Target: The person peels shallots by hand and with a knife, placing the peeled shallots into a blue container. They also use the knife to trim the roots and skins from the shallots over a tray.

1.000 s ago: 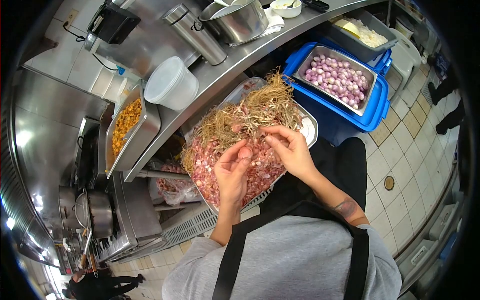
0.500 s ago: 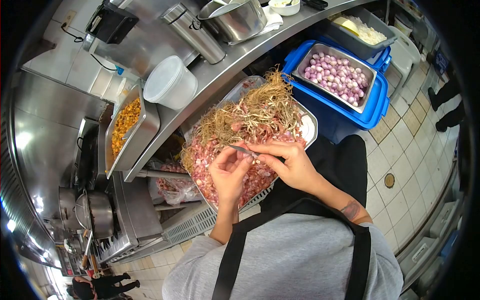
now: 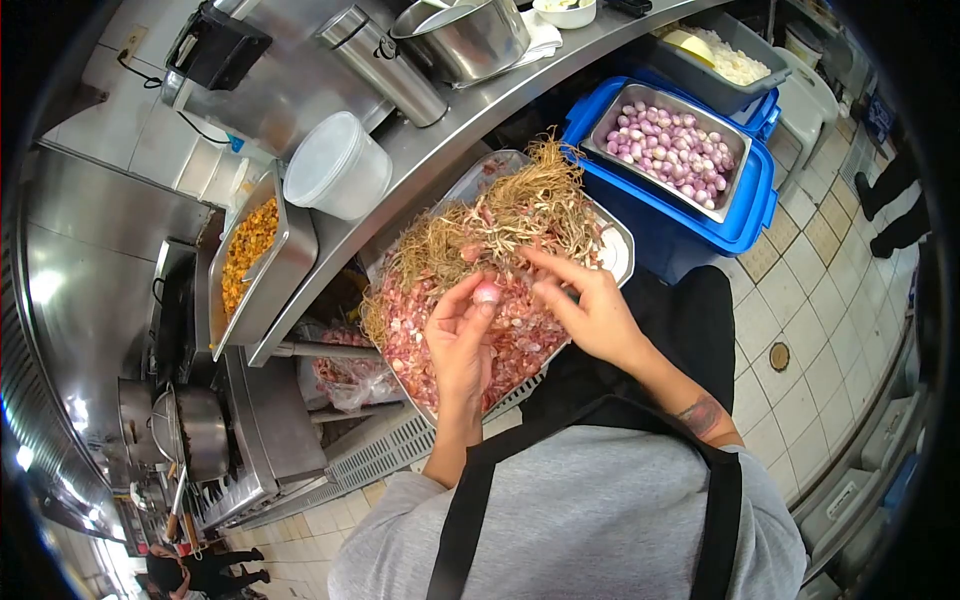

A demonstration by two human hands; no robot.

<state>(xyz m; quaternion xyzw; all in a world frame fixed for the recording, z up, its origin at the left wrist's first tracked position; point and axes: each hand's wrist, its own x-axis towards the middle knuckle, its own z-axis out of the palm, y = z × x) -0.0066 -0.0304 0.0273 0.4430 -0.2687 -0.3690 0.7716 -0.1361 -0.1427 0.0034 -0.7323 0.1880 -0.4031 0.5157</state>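
Note:
My left hand [image 3: 462, 335] is closed, with a pinkish peeled shallot [image 3: 487, 292] pinched between thumb and fingertips. To its right, apart from the shallot, my right hand [image 3: 592, 312] reaches over the heap with its index finger stretched forward. A dark sliver between its thumb and curled fingers looks like the small knife, whose blade is mostly hidden. Both hands are above a large tray [image 3: 628, 262] heaped with reddish shallots and loose skins [image 3: 525, 350]. Dry stringy roots and stalks [image 3: 520, 215] pile up along its far side.
Peeled shallots [image 3: 665, 150] fill a steel pan on a blue lidded box [image 3: 745, 225] at right. A steel counter [image 3: 440, 130] curves past on the left, bearing a white tub [image 3: 340, 165], a steel pot [image 3: 465, 45] and a food pan [image 3: 290, 255]. Other people's legs [image 3: 895, 205] show at far right.
My right hand has drawn away from the left, and its index finger has straightened forward. The knife blade, visible at the shallot before, no longer shows clearly. The shallot is now exposed in my left fingertips.

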